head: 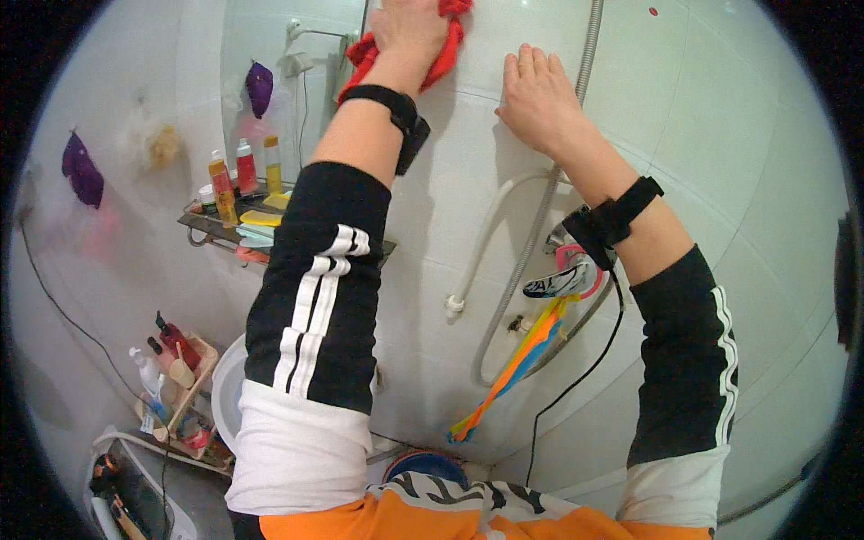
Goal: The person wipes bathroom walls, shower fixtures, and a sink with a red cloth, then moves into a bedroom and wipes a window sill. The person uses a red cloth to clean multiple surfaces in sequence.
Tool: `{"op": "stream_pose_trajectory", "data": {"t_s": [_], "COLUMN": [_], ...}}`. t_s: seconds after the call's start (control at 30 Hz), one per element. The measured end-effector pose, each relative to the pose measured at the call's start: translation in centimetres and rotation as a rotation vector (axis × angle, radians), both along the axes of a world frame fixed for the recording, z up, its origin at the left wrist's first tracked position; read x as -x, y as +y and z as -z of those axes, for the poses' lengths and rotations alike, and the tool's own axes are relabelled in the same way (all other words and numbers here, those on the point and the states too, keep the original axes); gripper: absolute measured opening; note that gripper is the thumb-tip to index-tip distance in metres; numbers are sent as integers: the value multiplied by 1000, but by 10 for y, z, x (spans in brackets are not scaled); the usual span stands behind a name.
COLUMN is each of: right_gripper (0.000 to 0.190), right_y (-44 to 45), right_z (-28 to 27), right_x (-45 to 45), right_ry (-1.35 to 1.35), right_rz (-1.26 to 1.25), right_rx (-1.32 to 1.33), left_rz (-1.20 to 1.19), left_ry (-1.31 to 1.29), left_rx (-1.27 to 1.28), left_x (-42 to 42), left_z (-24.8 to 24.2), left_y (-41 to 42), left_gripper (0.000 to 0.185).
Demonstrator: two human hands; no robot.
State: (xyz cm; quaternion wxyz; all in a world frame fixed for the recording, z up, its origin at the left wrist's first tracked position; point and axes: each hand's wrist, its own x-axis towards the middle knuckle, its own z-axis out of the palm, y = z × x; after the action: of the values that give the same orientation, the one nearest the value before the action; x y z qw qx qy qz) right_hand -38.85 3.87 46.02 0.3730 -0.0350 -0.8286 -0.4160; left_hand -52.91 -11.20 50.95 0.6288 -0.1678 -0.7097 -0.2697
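Note:
At the top edge of the view, my left hand [408, 27] presses a red cloth [445, 57] to the white tiled wall [466, 135], beside the right edge of a mirror [317, 50]. The cloth bunches out on both sides of the hand and wrist; the fingertips are partly cut off by the frame. My right hand [536, 101] rests palm down against the tiles to the right, fingers stretched out and holding nothing. Just beside it runs a ribbed metal shower hose [590, 50].
Below my right forearm, a tap [557, 280] carries hanging yellow, orange and blue strips [520, 368]. A glass shelf [216, 228] with bottles juts out under the mirror. At lower left stand a rack of pump bottles [192, 398] and a pale basin [228, 395]. A black cable [574, 391] trails from my right wrist.

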Motion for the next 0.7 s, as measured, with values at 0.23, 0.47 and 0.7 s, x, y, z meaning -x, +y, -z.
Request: {"op": "stream_pose_trajectory", "data": {"t_s": [0.23,0.47,0.7], "right_gripper": [80,88,90], "right_y": [12,13,20], "right_z": [7,8,9], "right_x": [4,7,6], "right_ry": [41,107,167], "right_rz": [-47,-50,-154], "right_rx": [-57,-127,-149], "left_rz": [10,54,264], "left_ry": [-154,320,172], "left_rx": [-302,55,159], "left_x": [8,-12,-25], "left_z": [-11,2,-18], "left_y": [13,66,60], "left_gripper": [46,77,78]}}
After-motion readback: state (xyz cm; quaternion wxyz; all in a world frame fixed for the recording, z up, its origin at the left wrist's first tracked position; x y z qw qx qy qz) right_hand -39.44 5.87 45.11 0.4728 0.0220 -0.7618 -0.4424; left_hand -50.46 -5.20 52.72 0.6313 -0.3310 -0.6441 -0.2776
